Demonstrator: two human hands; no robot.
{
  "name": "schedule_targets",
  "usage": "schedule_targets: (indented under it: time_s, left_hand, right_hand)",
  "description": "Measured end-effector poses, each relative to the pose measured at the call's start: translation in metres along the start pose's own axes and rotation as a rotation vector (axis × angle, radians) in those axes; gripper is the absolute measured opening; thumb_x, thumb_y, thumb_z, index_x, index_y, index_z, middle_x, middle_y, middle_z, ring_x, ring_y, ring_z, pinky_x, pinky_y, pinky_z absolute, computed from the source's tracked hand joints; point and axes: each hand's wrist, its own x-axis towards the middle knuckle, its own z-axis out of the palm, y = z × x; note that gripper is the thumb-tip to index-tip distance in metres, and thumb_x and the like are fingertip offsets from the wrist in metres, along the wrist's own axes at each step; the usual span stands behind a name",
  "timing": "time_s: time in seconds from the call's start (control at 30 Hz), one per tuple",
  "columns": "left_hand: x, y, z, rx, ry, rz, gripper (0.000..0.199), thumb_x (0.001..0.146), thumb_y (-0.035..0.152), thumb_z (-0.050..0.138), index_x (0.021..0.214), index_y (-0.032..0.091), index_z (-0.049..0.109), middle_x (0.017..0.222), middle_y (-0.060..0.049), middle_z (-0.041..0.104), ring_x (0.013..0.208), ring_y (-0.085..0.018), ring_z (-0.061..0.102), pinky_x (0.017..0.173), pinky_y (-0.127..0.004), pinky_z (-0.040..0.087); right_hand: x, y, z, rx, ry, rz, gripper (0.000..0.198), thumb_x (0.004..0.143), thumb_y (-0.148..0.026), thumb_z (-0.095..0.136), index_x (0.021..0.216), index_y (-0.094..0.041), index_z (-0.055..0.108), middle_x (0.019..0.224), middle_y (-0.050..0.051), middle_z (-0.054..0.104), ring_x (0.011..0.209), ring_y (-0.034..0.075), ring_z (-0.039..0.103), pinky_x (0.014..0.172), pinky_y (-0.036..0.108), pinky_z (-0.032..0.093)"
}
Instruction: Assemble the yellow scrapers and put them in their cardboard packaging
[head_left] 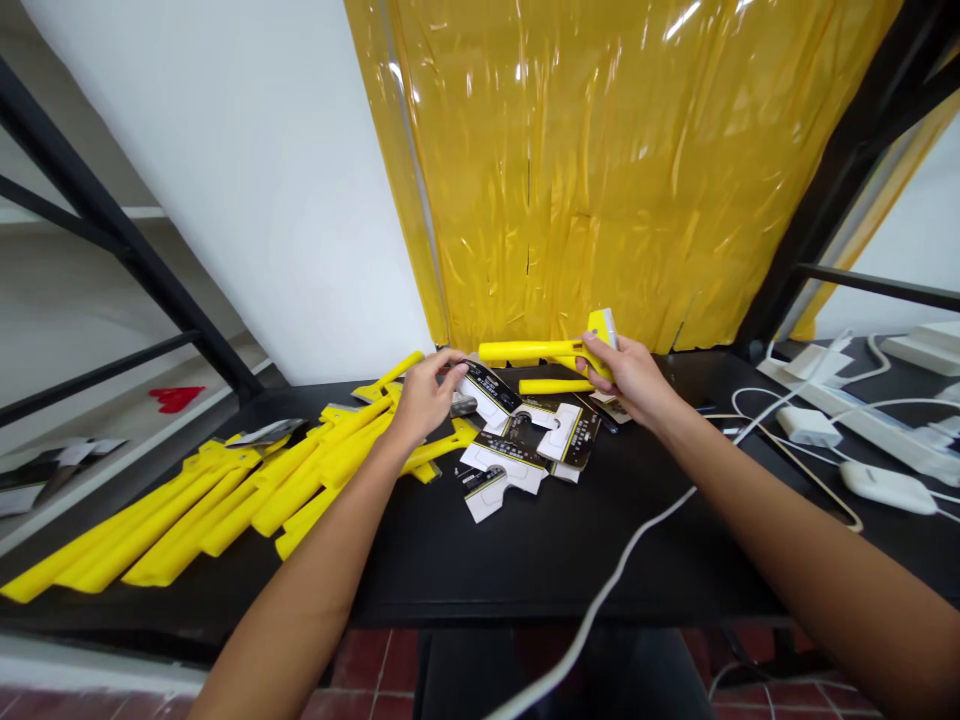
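My right hand (628, 375) grips a yellow scraper (521, 351) near its head, with its handle pointing left and its pale blade edge facing right. Between the thumb and fingers of my left hand (431, 398) is a black-and-white printed card (491, 395), held at its left end. Below it lies a loose pile of similar cards with curved cut-outs (504, 468). Another yellow handle (553, 386) rests under the held scraper. Beside and partly behind my left forearm, several yellow scrapers (225, 497) lie heaped on the black table (540, 570).
White cables, a charger (808, 426) and a power strip (892, 420) occupy the table's right side. A white cord (626, 560) crosses its front edge. A yellow plastic curtain (600, 180) hangs behind, between black metal frames. Shelves (142, 420) stand at the left.
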Motion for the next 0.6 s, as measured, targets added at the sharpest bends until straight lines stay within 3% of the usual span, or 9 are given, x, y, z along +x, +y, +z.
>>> schedule_targets:
  time_s: [0.2, 0.37, 0.6]
  left_hand:
    - [-0.001, 0.008, 0.005, -0.099, 0.108, 0.067, 0.018, 0.095, 0.032, 0.057, 0.101, 0.021, 0.069, 0.101, -0.007, 0.07, 0.094, -0.022, 0.065, 0.073, -0.031, 0.052]
    - [-0.004, 0.019, 0.012, -0.084, 0.214, 0.164, 0.012, 0.095, 0.026, 0.058, 0.098, 0.022, 0.069, 0.106, -0.007, 0.066, 0.105, -0.022, 0.063, 0.083, -0.034, 0.053]
    - [-0.003, 0.024, 0.013, -0.101, 0.35, 0.16, 0.014, 0.096, 0.03, 0.058, 0.101, 0.022, 0.069, 0.105, -0.007, 0.066, 0.105, -0.021, 0.063, 0.09, -0.037, 0.053]
  right_hand:
    - [-0.008, 0.003, 0.008, -0.022, -0.16, 0.065, 0.033, 0.086, -0.048, 0.071, 0.088, -0.017, 0.059, 0.071, 0.001, 0.062, 0.04, 0.003, 0.031, 0.04, 0.024, 0.017]
    - [-0.013, 0.007, 0.017, 0.065, -0.223, 0.127, 0.032, 0.089, -0.047, 0.067, 0.09, -0.016, 0.058, 0.074, 0.0, 0.059, 0.04, 0.002, 0.031, 0.041, 0.024, 0.012]
    - [-0.01, 0.005, 0.012, 0.129, -0.265, 0.177, 0.034, 0.087, -0.047, 0.069, 0.085, -0.015, 0.057, 0.072, 0.001, 0.059, 0.039, 0.001, 0.029, 0.04, 0.024, 0.009]
